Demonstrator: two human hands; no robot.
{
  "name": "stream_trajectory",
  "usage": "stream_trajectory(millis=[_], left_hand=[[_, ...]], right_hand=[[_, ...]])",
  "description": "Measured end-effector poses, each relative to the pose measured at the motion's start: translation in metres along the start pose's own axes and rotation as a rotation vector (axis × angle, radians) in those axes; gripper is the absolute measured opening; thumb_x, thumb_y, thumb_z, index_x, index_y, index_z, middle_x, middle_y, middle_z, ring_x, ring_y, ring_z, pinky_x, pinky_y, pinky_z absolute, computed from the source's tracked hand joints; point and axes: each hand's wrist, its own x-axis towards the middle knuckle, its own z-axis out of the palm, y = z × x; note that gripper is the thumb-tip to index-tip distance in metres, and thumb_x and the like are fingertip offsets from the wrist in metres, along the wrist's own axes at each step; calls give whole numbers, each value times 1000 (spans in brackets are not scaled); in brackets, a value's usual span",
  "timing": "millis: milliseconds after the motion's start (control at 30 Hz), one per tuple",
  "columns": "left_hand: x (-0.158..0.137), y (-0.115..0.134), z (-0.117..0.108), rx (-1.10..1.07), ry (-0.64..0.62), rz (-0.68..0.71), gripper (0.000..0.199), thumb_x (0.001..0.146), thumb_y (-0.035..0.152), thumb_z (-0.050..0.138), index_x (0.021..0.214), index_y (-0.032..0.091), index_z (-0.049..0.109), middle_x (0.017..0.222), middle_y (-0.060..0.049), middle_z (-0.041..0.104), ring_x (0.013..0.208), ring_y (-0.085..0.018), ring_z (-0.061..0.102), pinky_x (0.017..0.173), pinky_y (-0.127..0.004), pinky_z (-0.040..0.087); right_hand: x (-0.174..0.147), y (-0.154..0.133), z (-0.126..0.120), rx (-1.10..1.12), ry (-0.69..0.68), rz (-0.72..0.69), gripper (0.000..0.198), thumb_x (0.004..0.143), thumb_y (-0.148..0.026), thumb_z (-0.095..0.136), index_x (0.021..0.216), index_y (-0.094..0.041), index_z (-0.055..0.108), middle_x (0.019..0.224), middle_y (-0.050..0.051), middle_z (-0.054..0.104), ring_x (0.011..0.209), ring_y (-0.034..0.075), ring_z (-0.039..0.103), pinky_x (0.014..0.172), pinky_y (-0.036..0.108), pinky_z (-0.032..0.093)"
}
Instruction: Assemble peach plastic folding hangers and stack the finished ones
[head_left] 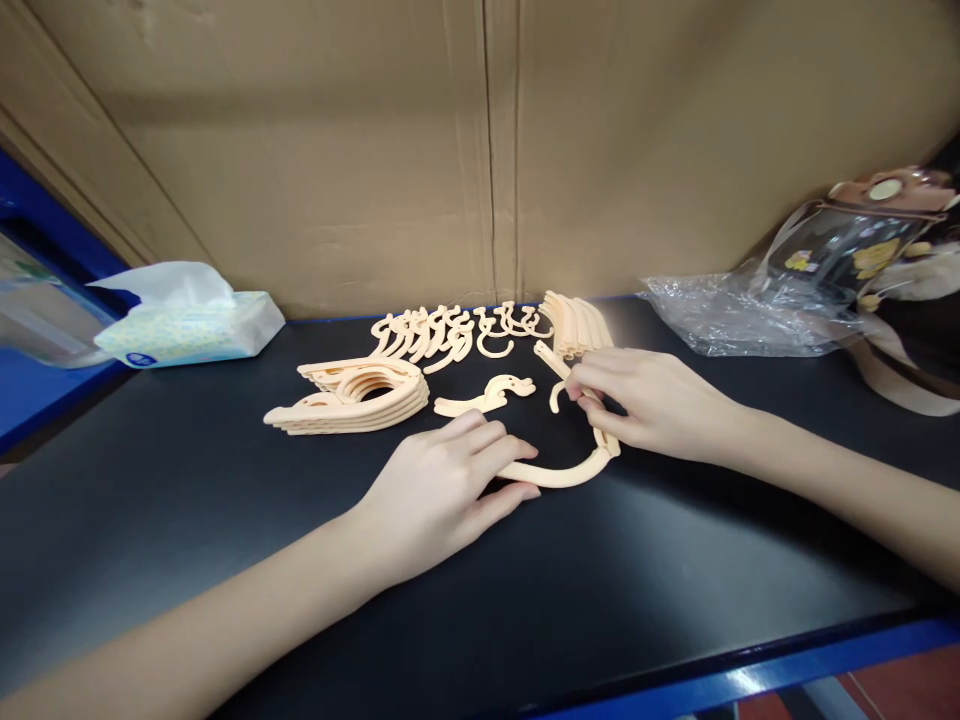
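A cream plastic folding clothes hanger [559, 478] lies bent on the black tabletop between my hands. My left hand [450, 480] grips one arm's end between thumb and fingers. On the other arm, my right hand [652, 400] is closed, its fingertips hiding part of the plastic. A small curved hook piece [556, 396] shows beside those fingertips; whether it is joined to the hanger I cannot tell. Just beyond my left hand lies a loose piece with a curved end [487, 397]. Left of it sits a stack of folded hangers [352, 400].
Along the back lie a row of curved arm pieces [424, 335], several small hooks [506, 325] and stacked curved pieces [576, 325]. A tissue pack [195, 325] stands at left. Clear plastic wrap [750, 315] and a strapped bottle [847, 245] are at right. Cardboard [337, 150] rises behind.
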Motion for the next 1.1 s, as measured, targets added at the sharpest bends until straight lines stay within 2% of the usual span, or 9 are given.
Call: stream_trajectory(millis=[133,467,600,733,833,900,933,1033,1100], left_hand=[[2,-2,1,-15,41,-1,19,95,29,48,100,18,63,92,-2,65,90,-18,54,77,-28,42],[2,-5,2,-50,32,-20,18,94,28,49,99,20,65,97,-3,61,92,-17,52,83,-32,43],[2,-6,2,-18,35,-36,26,95,33,46,110,21,64,114,-6,59,107,-21,51,91,-37,44],[2,-10,3,104,71,-76,35,97,31,39,126,20,56,136,-11,49,130,-27,39,104,-45,36],[2,-14,5,146,43,-138,41,98,33,37,135,19,48,144,-13,41,135,-29,34,107,-49,34],[2,-16,6,121,8,-175,44,98,35,37,137,17,45,144,-13,42,134,-28,35,107,-48,34],[2,-16,6,106,-2,-188,45,98,36,37,137,16,44,143,-13,43,134,-28,37,107,-48,35],[2,-17,7,90,11,-192,43,97,36,40,133,14,49,138,-12,49,129,-27,42,105,-46,37],[2,-17,7,89,48,-176,37,96,33,43,127,15,54,132,-11,54,122,-25,48,102,-43,40]], right_hand=[[0,8,0,-75,-55,15,4,87,-17,43,85,-20,45,74,-1,56,63,13,52,59,25,34],[0,12,-1,-232,-53,35,5,92,-22,47,89,-19,48,74,0,59,61,14,54,54,24,32],[1,13,1,-299,-85,18,11,93,-19,46,84,-17,52,78,1,62,66,15,59,56,26,33],[1,11,0,-429,-25,-35,16,94,-22,47,83,-16,57,79,3,63,67,17,58,61,29,35],[-2,-1,-4,-334,18,-112,27,95,-35,45,84,-16,61,81,5,63,72,18,58,66,29,37],[-3,-13,-6,-162,-15,-184,36,92,-48,47,83,-17,61,81,4,62,73,17,57,67,28,39],[-4,-19,-6,-92,-55,-224,35,90,-49,49,83,-17,60,82,4,62,75,17,57,68,27,40],[-6,-31,-6,-27,-118,-280,22,92,-29,46,76,-17,55,77,2,60,75,15,56,71,27,41],[-7,-34,-4,-46,-112,-289,21,93,-21,41,75,-17,53,76,2,59,72,15,56,69,27,41]])
